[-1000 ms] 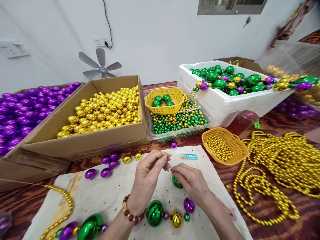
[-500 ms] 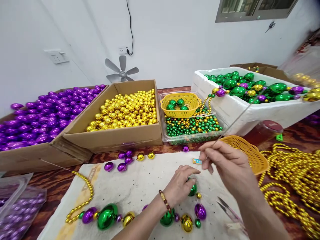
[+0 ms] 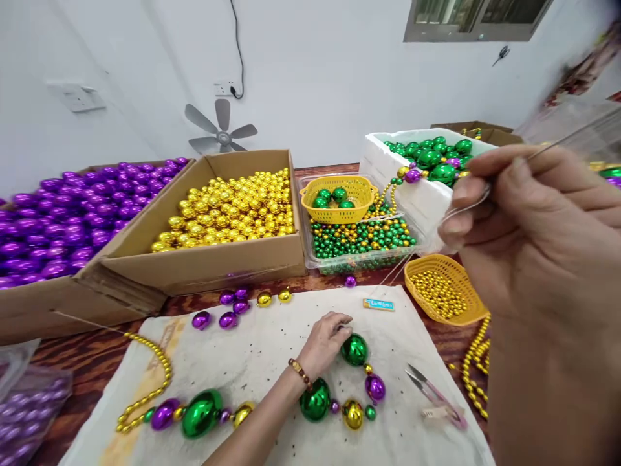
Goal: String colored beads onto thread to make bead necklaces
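Note:
A string of shiny green, purple and gold beads lies on the white cloth [image 3: 262,349], its large green bead [image 3: 201,414] toward the left. My left hand [image 3: 323,343] rests low over the cloth, fingers curled together beside a green bead [image 3: 354,349] at the string's end; what its fingertips hold is hidden. Raised close to the camera at right, my right hand [image 3: 538,220] pinches a long thin needle [image 3: 572,136]. Pale thread [image 3: 395,270] slants down from it toward the cloth. Scissors [image 3: 436,391] lie right of the beads.
Boxes of purple beads [image 3: 87,213] and gold beads [image 3: 237,213] stand behind. A clear tray [image 3: 315,264] of small beads carries a yellow basket [image 3: 339,213]. Farther right are a foam box [image 3: 383,158] and a basket of gold beads [image 3: 436,291]. Loose purple beads [image 3: 228,320] lie on the cloth.
My right hand has moved up, right and closer to the camera with the needle, uncovering the yellow basket of gold beads. My left hand has shifted slightly left, staying by the green bead.

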